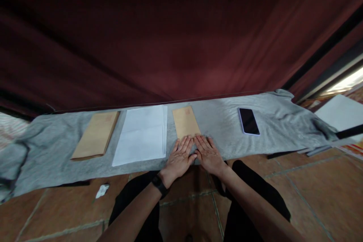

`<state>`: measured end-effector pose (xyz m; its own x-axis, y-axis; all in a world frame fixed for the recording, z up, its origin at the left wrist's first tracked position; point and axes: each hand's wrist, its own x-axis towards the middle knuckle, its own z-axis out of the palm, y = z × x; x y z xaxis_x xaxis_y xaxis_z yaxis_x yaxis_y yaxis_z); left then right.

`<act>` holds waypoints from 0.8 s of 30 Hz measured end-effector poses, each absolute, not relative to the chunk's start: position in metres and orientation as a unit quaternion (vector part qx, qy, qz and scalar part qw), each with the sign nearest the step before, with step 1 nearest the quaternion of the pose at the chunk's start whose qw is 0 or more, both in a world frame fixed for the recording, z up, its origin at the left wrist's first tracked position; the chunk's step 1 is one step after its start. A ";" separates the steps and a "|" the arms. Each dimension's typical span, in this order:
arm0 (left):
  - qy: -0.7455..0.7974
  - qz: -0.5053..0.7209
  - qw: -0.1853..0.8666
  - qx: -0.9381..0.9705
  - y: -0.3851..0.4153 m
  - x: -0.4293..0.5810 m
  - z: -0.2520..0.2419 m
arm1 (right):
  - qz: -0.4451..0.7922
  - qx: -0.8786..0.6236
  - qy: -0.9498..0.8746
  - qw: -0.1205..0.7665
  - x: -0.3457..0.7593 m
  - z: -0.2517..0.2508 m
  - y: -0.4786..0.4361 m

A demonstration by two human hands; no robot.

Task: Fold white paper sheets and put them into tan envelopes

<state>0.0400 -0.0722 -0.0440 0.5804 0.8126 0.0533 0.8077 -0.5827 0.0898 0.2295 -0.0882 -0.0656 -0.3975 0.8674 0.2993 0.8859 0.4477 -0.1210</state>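
Observation:
A single brown envelope [186,121] lies flat on the grey cloth in front of me, its near end covered by my fingers. My left hand [180,157] rests palm down on its lower left part, fingers stretched out. Beside it, my right hand [208,155] lies flat over the lower right part, also with fingers extended. The thumbs come close together between the hands. Just left of the envelope is a small stack of white paper sheets [141,134]. Farther left sits a thick stack of brown envelopes [96,134].
A phone [249,121] in a purple case lies to the right on the grey cloth [218,117]. Dark red fabric [181,45] hangs behind the cloth-covered surface. A crumpled white tissue [102,190] is on the tiled floor [70,204].

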 end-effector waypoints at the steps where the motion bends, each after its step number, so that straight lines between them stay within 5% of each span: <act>1: 0.455 0.042 0.026 0.889 -0.073 0.040 -0.043 | -0.024 -0.515 -0.841 0.161 0.230 -0.065 -0.088; 24: 0.607 0.147 0.106 0.774 -0.078 0.033 -0.029 | -0.062 -0.543 -0.819 0.177 0.238 -0.061 -0.092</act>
<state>0.0326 -0.0784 -0.0292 0.2203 0.9704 0.0989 0.9083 -0.2411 0.3417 0.2379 -0.0917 -0.0611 -0.3485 0.8665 0.3574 0.9106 0.4033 -0.0900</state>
